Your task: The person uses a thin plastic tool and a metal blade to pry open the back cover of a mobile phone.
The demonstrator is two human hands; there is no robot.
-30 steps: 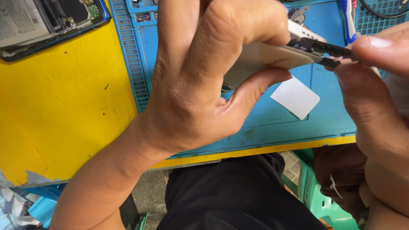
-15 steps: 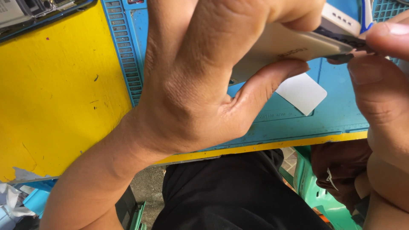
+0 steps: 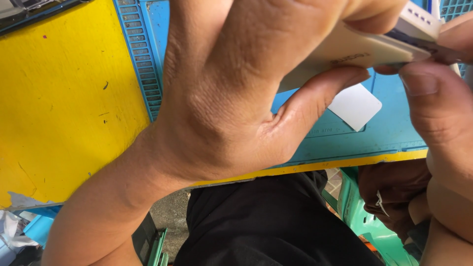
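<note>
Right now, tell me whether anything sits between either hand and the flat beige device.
Nothing visible does. The left hand already grips the flat beige device, thumb under it and fingers over it. The right hand pinches its far end with the thumb underneath. The white square card lies apart on the blue mat below.

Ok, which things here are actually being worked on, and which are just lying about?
In hand:
left hand gripping the cream phone back cover
right hand pinching its edge

Lying about:
white square card on the blue work mat
yellow tabletop
green stool
</note>
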